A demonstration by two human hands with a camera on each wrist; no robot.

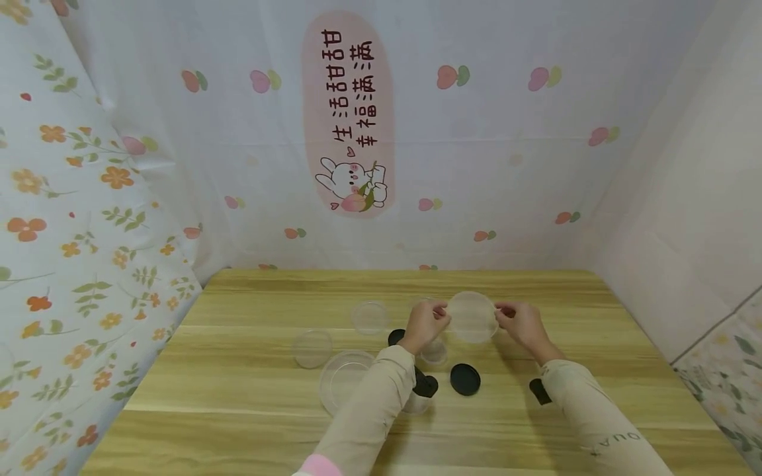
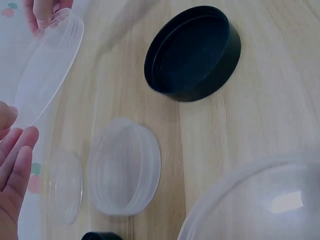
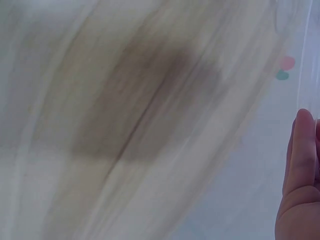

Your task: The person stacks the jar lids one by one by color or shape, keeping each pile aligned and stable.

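A round, clear plastic lid (image 1: 472,317) is held up above the table between both hands. My left hand (image 1: 424,324) pinches its left edge with thumb and fingers. On the opposite edge, my right hand (image 1: 524,325) pinches the rim. The left wrist view shows the lid (image 2: 52,62) tilted, with the left fingers at its lower end. In the right wrist view, the right hand (image 3: 300,175) appears at the right border beside a thin sliver of clear plastic. Below the hands lies a black round cap (image 1: 465,379), its hollow side up.
A small clear round container (image 2: 122,170) stands near a flatter clear lid (image 2: 65,187). To the left lie two clear discs, one disc (image 1: 312,348) nearer and another disc (image 1: 370,317) farther back. A large clear round piece (image 1: 329,390) is partly behind the left sleeve.
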